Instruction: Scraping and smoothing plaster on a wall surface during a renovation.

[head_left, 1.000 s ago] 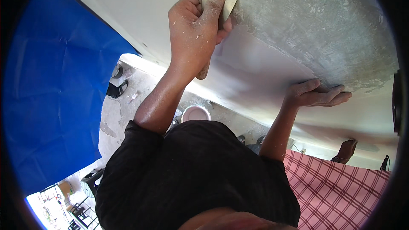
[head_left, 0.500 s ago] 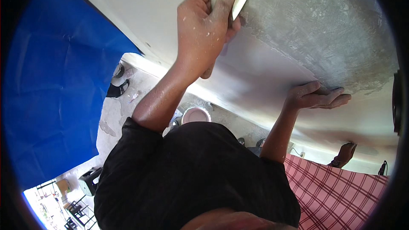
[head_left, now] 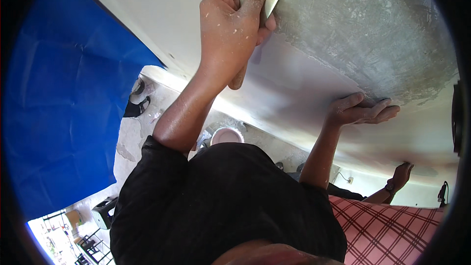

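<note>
My left hand [head_left: 230,24] grips a metal scraper [head_left: 271,1] with a wooden handle at the upper middle, its blade against the white wall [head_left: 162,10] beside a rough grey patch [head_left: 363,19]. My thumb lies over the blade. Lower on the right, my right hand [head_left: 358,110] rests open at the wall along the patch's lower edge, its fingers loosely bent and holding nothing that shows.
A blue sheet [head_left: 68,113] covers the left side. Below are a round pail [head_left: 227,136] on the floor [head_left: 130,147] and some footwear [head_left: 137,107]. At lower right another person's hand [head_left: 401,176] touches the wall behind a pink checked cloth [head_left: 382,230], near an outlet [head_left: 350,180].
My left hand and scraper have moved slightly up and right over the last second; my right hand is almost still. More of the other person's arm now shows above the checked cloth.
</note>
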`<action>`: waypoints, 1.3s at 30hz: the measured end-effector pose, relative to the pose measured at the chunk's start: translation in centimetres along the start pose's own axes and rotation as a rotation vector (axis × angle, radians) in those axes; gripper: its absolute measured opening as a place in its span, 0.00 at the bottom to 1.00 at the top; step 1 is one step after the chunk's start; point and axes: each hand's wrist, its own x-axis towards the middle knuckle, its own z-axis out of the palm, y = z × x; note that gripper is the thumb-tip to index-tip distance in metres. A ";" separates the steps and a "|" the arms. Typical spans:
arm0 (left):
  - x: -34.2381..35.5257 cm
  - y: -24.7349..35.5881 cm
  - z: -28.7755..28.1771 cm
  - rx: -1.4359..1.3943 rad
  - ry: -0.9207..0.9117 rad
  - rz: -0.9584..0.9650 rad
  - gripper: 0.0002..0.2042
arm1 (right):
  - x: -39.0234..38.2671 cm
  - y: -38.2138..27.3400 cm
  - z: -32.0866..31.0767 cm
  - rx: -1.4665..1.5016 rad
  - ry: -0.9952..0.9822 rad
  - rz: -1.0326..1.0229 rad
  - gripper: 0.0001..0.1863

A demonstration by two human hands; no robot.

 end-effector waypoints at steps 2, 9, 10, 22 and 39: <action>-0.1 0.3 -0.4 -0.023 0.006 -0.029 0.19 | 0.1 -0.4 -0.1 0.004 0.000 -0.001 0.31; 0.1 0.5 -1.1 0.006 0.006 -0.056 0.19 | 0.3 -0.8 -0.6 -0.044 -0.022 -0.002 0.32; 0.2 0.5 -1.1 -0.009 0.003 -0.039 0.18 | 0.4 -0.9 -0.5 -0.033 -0.010 -0.010 0.32; -0.3 -1.1 -0.7 0.053 0.016 -0.031 0.19 | 0.1 -0.7 -0.1 -0.017 0.012 0.007 0.31; 1.6 2.3 -0.6 0.179 0.047 0.123 0.20 | -1.4 -0.3 0.1 -0.011 -0.005 0.057 0.30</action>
